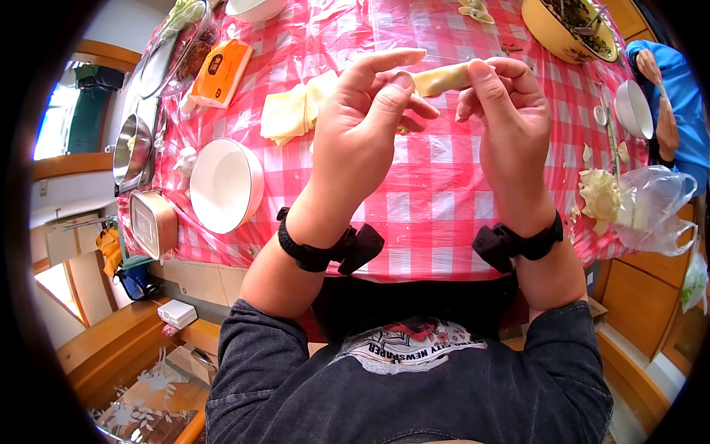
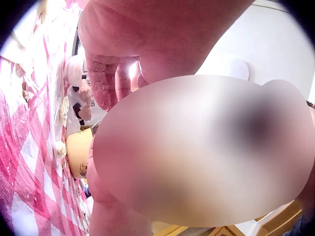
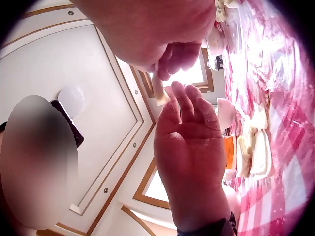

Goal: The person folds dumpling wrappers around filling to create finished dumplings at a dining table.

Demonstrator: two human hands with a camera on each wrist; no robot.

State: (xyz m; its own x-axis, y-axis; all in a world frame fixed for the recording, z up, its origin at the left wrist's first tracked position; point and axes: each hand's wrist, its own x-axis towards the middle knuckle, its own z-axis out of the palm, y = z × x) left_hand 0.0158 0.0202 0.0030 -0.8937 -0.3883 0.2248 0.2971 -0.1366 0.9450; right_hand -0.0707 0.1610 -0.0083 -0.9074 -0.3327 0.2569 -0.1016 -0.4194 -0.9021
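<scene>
Left hand [image 1: 362, 115], right hand [image 1: 512, 118] pinch one folded wrapper [image 1: 441, 79]; one wrapper stack [image 1: 285, 116], one orange packet [image 1: 224, 72] nearby.

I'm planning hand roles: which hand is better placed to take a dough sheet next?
Probably the left hand: it is close to the dough sheets, while the right hand is farther away and pinches the dough roll.

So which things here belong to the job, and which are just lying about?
Likely the job: folded dough piece, held up; stacked dough sheets; yellow bowl with chopped mix.

Likely just lying about: orange packet; white box, lower left.
</scene>
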